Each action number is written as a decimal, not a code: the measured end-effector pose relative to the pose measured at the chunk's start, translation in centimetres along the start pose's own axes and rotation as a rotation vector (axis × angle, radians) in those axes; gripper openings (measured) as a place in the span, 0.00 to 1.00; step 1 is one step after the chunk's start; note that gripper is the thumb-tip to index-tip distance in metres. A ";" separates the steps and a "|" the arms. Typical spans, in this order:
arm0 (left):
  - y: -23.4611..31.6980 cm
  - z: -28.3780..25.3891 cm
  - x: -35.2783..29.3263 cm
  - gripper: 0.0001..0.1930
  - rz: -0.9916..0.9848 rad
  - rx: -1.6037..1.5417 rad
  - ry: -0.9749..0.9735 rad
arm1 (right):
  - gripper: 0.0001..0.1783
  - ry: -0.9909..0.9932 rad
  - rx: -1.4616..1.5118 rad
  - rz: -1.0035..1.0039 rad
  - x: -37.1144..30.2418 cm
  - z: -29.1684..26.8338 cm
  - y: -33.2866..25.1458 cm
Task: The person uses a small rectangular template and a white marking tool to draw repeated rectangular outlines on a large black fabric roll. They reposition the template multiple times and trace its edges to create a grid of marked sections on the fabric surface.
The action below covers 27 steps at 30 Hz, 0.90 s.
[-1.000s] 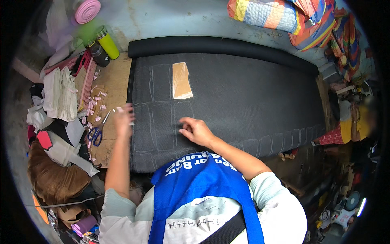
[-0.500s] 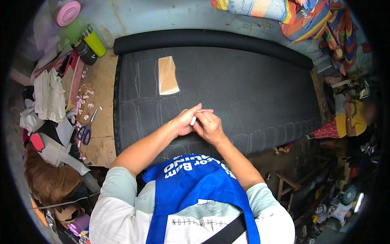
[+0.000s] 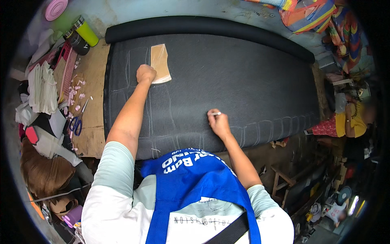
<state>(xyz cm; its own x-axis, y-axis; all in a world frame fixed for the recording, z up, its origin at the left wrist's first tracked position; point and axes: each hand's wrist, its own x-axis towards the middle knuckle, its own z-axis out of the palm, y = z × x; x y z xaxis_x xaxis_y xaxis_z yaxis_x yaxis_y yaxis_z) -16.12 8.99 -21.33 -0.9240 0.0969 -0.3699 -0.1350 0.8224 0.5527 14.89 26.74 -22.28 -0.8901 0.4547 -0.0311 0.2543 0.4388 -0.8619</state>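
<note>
A wide sheet of black fabric (image 3: 243, 73) lies spread in front of me, marked with pale lines in boxes along its left side and near edge. On its upper left rests a brown cardboard template (image 3: 161, 59) that looks wrapped in clear plastic. My left hand (image 3: 146, 74) is at the template's left edge, its fingers curled closed; what they grip is hidden. Held close over the fabric's near middle, my right hand (image 3: 219, 124) is closed around a short white stick (image 3: 216, 113) that looks like chalk.
The fabric's rolled part (image 3: 203, 25) runs along the back by the wall. Blue-handled scissors (image 3: 76, 124), pink scraps and a pink basket (image 3: 68, 77) are on the wooden table at left, with a green bottle (image 3: 86, 31) behind. A person in yellow (image 3: 354, 122) is at right.
My hands were together around the white stick and have parted. The left has reached forward and left to the template; the right has moved right with the stick. The view has shifted slightly.
</note>
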 end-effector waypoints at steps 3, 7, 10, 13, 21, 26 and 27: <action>0.3 1.7 -2.1 0.36 0.045 0.105 0.209 | 0.11 0.064 0.225 0.180 0.5 -0.9 0.0; 1.0 1.9 -3.4 0.33 0.036 0.153 0.208 | 0.12 0.014 0.238 0.216 1.1 -1.4 -1.0; 1.2 0.2 -3.5 0.18 0.139 -0.069 0.079 | 0.14 -0.005 0.446 0.322 1.0 -1.6 -1.7; 1.1 1.4 -6.6 0.05 0.685 -0.324 0.344 | 0.22 -0.084 0.809 0.480 1.6 -2.4 -2.0; -3.5 6.0 -14.8 0.12 0.949 -0.172 0.110 | 0.29 -0.240 0.673 0.367 2.3 0.5 -2.3; -6.9 5.2 -17.3 0.28 0.698 0.099 0.012 | 0.26 0.015 0.319 0.156 2.7 4.0 -1.6; -7.2 5.3 -18.0 0.31 0.725 0.139 0.010 | 0.26 0.048 0.260 0.158 2.9 4.4 -1.4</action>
<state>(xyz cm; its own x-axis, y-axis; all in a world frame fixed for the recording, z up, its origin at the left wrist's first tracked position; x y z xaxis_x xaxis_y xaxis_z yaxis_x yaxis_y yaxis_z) 3.36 4.31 -22.58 -0.7676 0.6382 0.0596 0.5565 0.6174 0.5559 10.34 24.02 -23.37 -0.8271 0.5399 -0.1562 0.2771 0.1501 -0.9490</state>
